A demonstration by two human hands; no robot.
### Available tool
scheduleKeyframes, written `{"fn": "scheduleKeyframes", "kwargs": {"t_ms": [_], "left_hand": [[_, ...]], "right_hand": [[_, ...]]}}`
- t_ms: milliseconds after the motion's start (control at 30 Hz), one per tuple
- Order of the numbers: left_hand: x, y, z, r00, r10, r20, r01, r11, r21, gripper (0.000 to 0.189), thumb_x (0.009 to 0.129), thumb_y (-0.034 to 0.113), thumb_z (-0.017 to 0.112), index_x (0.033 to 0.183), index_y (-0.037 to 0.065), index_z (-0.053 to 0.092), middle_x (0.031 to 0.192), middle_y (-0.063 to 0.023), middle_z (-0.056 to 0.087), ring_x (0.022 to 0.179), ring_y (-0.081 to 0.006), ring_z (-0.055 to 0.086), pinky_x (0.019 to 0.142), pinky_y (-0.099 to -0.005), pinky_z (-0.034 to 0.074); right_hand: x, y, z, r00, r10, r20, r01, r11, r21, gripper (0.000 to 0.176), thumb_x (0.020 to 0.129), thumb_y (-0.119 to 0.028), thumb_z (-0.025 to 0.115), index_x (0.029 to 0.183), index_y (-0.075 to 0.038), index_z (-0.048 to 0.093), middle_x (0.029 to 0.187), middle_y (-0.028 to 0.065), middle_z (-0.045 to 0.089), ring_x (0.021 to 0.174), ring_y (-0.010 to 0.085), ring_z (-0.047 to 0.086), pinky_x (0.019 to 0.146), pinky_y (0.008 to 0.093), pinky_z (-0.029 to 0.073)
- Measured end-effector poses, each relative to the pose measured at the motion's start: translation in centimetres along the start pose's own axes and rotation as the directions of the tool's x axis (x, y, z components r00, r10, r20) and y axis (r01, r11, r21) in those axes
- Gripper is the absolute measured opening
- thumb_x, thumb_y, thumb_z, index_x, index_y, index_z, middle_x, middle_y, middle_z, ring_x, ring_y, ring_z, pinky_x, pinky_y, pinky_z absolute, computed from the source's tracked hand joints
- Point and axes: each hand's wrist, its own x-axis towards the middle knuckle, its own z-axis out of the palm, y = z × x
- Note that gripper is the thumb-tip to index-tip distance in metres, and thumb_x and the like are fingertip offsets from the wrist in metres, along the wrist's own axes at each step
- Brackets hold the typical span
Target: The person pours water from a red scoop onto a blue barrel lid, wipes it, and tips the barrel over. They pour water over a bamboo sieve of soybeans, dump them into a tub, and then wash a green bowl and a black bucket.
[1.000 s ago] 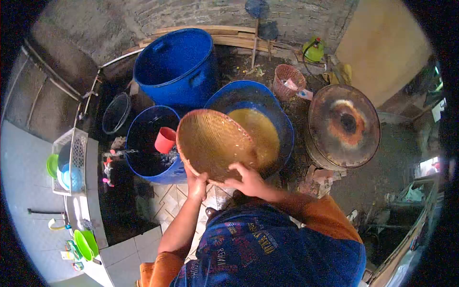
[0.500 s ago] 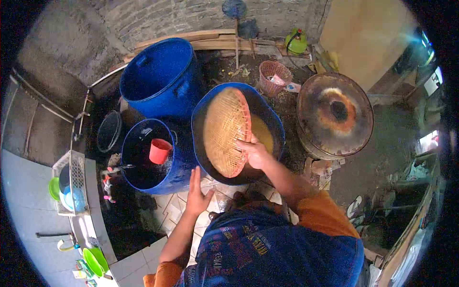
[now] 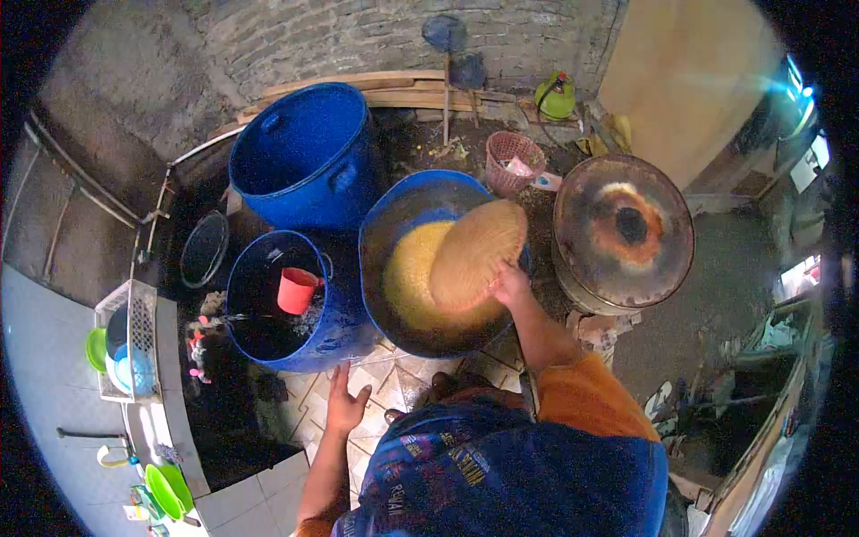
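My right hand [image 3: 512,284] grips the edge of a round woven bamboo basket [image 3: 479,246]. The basket is tilted inside a wide blue drum [image 3: 374,315], above a yellow mass [image 3: 412,268] too fine to name surely. My fingers hide a little of the basket's rim. Lower and to the left, my left hand [image 3: 346,407] holds nothing, its fingers stretched and apart. Nearest to it is a second blue drum [image 3: 335,338], where a red dipper [image 3: 296,291] floats or rests in dark water.
A big blue barrel [image 3: 309,134] stands behind the drums. To the right is a rusty-topped metal drum [image 3: 626,228]. A pink wicker bin [image 3: 514,163] and a green gas cylinder [image 3: 556,98] are at the back. Pale tiles [image 3: 394,394] cover the floor by my feet.
My right hand has moved the basket right and tipped it, uncovering more of the yellow mass. My left hand has dropped lower and slightly left, away from the drums.
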Motion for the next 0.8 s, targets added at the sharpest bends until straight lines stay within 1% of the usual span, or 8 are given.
{"fn": "scheduleKeyframes", "kwargs": {"t_ms": [33, 67, 233, 333, 500, 667, 733, 800], "left_hand": [[-0.2, 0.1, -0.1, 1.0, -0.002, -0.006, 0.002, 1.0, -0.001, 0.075, 0.08, 0.021, 0.071, 0.144, 0.008, 0.036, 0.147, -0.0297, 0.03, 0.138, -0.0412, 0.03, 0.112, -0.0417, 0.029], [-0.7, 0.3, -0.3, 0.998, -0.053, 0.023, 0.053, 0.999, -0.003, 0.073, 0.081, 0.022, 0.071, 0.144, 0.008, 0.037, 0.147, -0.03, 0.031, 0.137, -0.0414, 0.031, 0.112, -0.0419, 0.029], [-1.5, -0.9, -0.1, 0.994, -0.097, 0.054, 0.096, 0.995, 0.024, 0.071, 0.081, 0.026, 0.07, 0.143, 0.009, 0.039, 0.147, -0.0293, 0.031, 0.137, -0.0416, 0.032, 0.112, -0.0414, 0.03], [-1.2, -0.5, 0.0, 0.993, -0.102, 0.054, 0.1, 0.995, 0.023, 0.07, 0.081, 0.026, 0.071, 0.142, 0.008, 0.04, 0.146, -0.029, 0.032, 0.137, -0.0404, 0.032, 0.111, -0.0406, 0.03], [-1.0, -0.8, 0.4, 0.994, -0.097, 0.05, 0.098, 0.995, -0.03, 0.069, 0.082, 0.025, 0.071, 0.142, 0.008, 0.041, 0.146, -0.0286, 0.033, 0.137, -0.0389, 0.033, 0.111, -0.0407, 0.03], [-1.1, -1.2, 0.9, 0.991, -0.129, 0.044, 0.134, 0.981, -0.141, 0.068, 0.082, 0.023, 0.071, 0.141, 0.006, 0.042, 0.146, -0.0295, 0.033, 0.138, -0.0388, 0.032, 0.112, -0.0407, 0.029], [-1.5, -0.6, 0.3, 0.992, -0.123, 0.039, 0.127, 0.986, -0.111, 0.068, 0.082, 0.023, 0.071, 0.141, 0.006, 0.041, 0.146, -0.0296, 0.033, 0.138, -0.0382, 0.032, 0.111, -0.0405, 0.03], [-1.7, -0.7, 0.3, 0.991, -0.125, 0.044, 0.128, 0.989, -0.077, 0.068, 0.083, 0.022, 0.07, 0.141, 0.005, 0.041, 0.145, -0.0296, 0.034, 0.138, -0.0375, 0.032, 0.111, -0.0404, 0.031]], "right_hand": [[0.8, 0.7, -1.1, 0.992, 0.078, 0.102, -0.078, 0.997, -0.011, 0.039, 0.091, -0.013, 0.062, 0.128, -0.015, 0.049, 0.107, 0.0052, 0.063, 0.092, 0.0214, 0.063, 0.073, 0.0415, 0.056], [-1.8, 0.4, 3.8, 0.999, 0.036, -0.017, -0.036, 0.999, -0.033, 0.037, 0.092, -0.014, 0.062, 0.127, -0.017, 0.05, 0.106, 0.0046, 0.063, 0.093, 0.0218, 0.063, 0.077, 0.0434, 0.056], [-5.0, 1.7, 10.0, 0.984, 0.16, 0.073, -0.159, 0.987, -0.023, 0.045, 0.092, -0.013, 0.06, 0.134, -0.014, 0.044, 0.117, 0.0029, 0.059, 0.105, 0.0218, 0.059, 0.086, 0.0427, 0.053], [-7.4, -0.1, 14.6, 0.922, 0.149, 0.358, -0.159, 0.987, 0.001, 0.049, 0.092, -0.011, 0.059, 0.137, -0.013, 0.041, 0.124, 0.0023, 0.056, 0.111, 0.0207, 0.056, 0.095, 0.0423, 0.047], [-6.4, -2.1, 14.5, 0.927, 0.091, 0.365, -0.098, 0.995, 0.001, 0.049, 0.091, -0.009, 0.06, 0.136, -0.012, 0.042, 0.124, 0.0025, 0.057, 0.112, 0.0206, 0.056, 0.097, 0.042, 0.046], [-0.6, -1.3, 3.7, 0.991, -0.102, 0.091, 0.105, 0.994, -0.028, 0.04, 0.093, -0.015, 0.06, 0.131, -0.012, 0.047, 0.118, 0.0032, 0.059, 0.102, 0.0187, 0.06, 0.085, 0.0367, 0.052], [-0.8, -1.5, 2.2, 0.973, -0.065, -0.221, 0.091, 0.99, 0.111, 0.036, 0.093, -0.019, 0.061, 0.126, -0.009, 0.05, 0.107, 0.0021, 0.061, 0.09, 0.0167, 0.061, 0.075, 0.031, 0.053], [-3.6, -1.6, 6.6, 0.98, -0.11, -0.164, 0.113, 0.994, 0.01, 0.035, 0.092, -0.02, 0.062, 0.124, -0.009, 0.051, 0.102, 0.0013, 0.062, 0.087, 0.0163, 0.061, 0.072, 0.0297, 0.052]]}}
